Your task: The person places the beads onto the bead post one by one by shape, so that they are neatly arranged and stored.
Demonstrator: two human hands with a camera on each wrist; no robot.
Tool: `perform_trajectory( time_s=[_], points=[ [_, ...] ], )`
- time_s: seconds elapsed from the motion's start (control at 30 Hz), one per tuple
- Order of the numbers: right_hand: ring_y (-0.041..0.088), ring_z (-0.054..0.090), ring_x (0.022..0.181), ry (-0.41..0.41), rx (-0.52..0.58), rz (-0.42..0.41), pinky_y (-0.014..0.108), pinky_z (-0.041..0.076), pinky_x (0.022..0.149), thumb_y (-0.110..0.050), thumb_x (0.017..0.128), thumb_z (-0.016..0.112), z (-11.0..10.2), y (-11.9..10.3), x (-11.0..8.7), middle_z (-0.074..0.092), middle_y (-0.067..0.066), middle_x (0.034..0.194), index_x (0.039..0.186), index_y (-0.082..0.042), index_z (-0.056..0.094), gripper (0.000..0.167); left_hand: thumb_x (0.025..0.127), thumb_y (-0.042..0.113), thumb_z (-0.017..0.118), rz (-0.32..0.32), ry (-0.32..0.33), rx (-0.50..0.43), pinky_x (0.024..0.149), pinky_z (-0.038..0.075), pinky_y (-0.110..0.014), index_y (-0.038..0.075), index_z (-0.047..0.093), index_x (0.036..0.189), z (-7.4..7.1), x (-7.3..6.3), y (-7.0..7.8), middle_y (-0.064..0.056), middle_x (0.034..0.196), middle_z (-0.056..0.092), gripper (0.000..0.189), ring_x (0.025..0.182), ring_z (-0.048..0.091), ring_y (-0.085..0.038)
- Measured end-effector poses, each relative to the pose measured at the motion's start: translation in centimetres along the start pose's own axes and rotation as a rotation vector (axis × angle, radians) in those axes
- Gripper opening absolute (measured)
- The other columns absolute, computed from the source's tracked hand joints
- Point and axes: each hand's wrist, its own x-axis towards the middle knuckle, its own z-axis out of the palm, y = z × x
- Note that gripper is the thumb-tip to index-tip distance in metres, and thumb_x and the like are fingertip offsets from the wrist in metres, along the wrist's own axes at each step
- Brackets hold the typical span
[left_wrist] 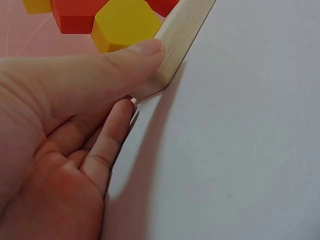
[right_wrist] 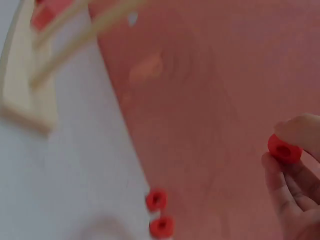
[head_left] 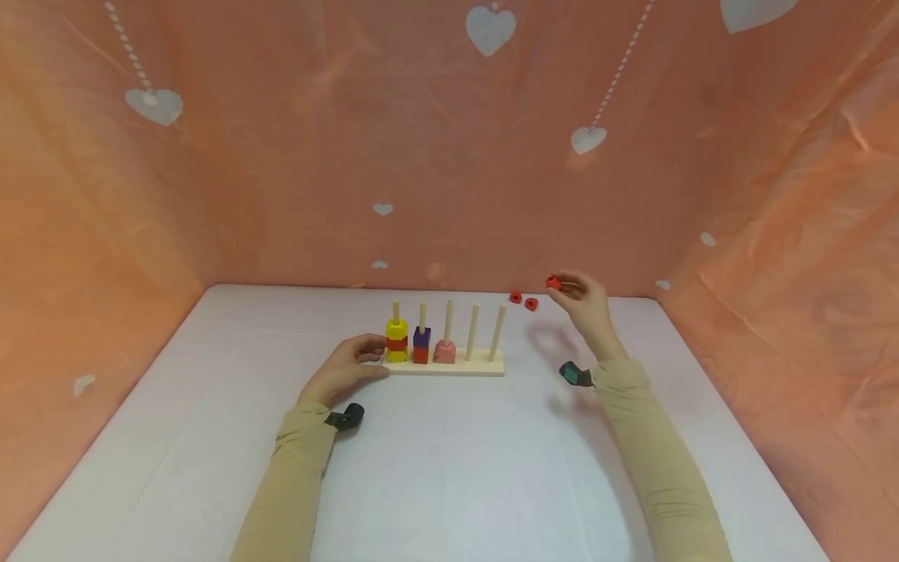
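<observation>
A wooden peg stand (head_left: 485, 367) with several upright pegs stands on the table. My left hand (head_left: 346, 367) grips its left end, the thumb (left_wrist: 145, 47) along the front side of the base. On the first peg a red bead sits between yellow beads (head_left: 396, 329); the second carries a purple block (head_left: 421, 337) over a red one, the third pink beads (head_left: 445, 352). The two right pegs are bare. Raised right of the stand, my right hand (head_left: 584, 304) pinches a red bead (right_wrist: 284, 149) between thumb and fingertips, its hole showing.
Two loose red beads (head_left: 516, 297) (head_left: 531, 304) lie near the table's back edge, between the stand and my right hand. An orange-pink cloth (head_left: 449, 156) with white hearts rises behind the white tabletop (head_left: 449, 468) and along both sides.
</observation>
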Motion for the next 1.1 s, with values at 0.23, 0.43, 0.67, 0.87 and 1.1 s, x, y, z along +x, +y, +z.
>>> perform_trajectory(
  time_s=[0.23,0.43,0.67,0.87,1.1],
  points=[
    [0.019,0.063,0.098,-0.054,0.065,-0.091,0.023,0.052,0.084,-0.002,0.083,0.072,3.4,-2.6,-0.3,0.064,0.012,0.108,0.115,0.004,0.060,0.035,0.079,0.011,0.079,-0.004,-0.003,-0.012,0.102,0.041,-0.040,0.008,0.049,0.135,-0.1,-0.1,0.2,-0.010,0.135,0.050,0.063,0.120,0.049,-0.027],
    [0.016,0.064,0.090,-0.127,0.094,-0.223,0.023,0.053,0.079,0.010,0.080,0.070,6.4,-5.3,-1.5,0.065,0.014,0.100,0.109,0.012,0.059,0.031,0.080,0.011,0.078,0.000,-0.005,0.000,0.102,0.041,-0.041,0.007,0.049,0.135,-0.1,-0.2,0.3,-0.011,0.134,0.050,0.063,0.119,0.049,-0.028],
    [0.023,0.063,0.092,-0.171,0.041,-0.278,0.038,0.051,0.088,0.011,0.079,0.071,8.8,-6.5,-3.0,0.063,0.024,0.100,0.106,0.012,0.061,0.029,0.079,0.012,0.079,0.007,-0.007,-0.007,0.102,0.041,-0.040,0.008,0.050,0.134,-0.1,-0.2,0.3,-0.010,0.134,0.051,0.062,0.119,0.050,-0.027],
    [0.028,0.063,0.090,-0.184,0.036,-0.270,0.028,0.051,0.081,0.011,0.079,0.071,9.8,-6.0,-3.3,0.064,0.026,0.097,0.104,0.012,0.062,0.027,0.080,0.011,0.078,0.005,-0.010,-0.010,0.102,0.040,-0.041,0.008,0.050,0.134,-0.1,-0.1,0.2,-0.010,0.134,0.051,0.061,0.118,0.049,-0.028],
    [0.026,0.064,0.088,-0.163,0.049,-0.180,0.035,0.052,0.081,0.009,0.079,0.072,10.3,-4.5,-3.1,0.064,0.025,0.097,0.105,0.010,0.062,0.028,0.080,0.013,0.079,-0.022,0.003,-0.007,0.103,0.040,-0.042,0.010,0.051,0.134,0.0,-0.1,0.2,-0.008,0.133,0.052,0.061,0.118,0.048,-0.027]
  ],
)
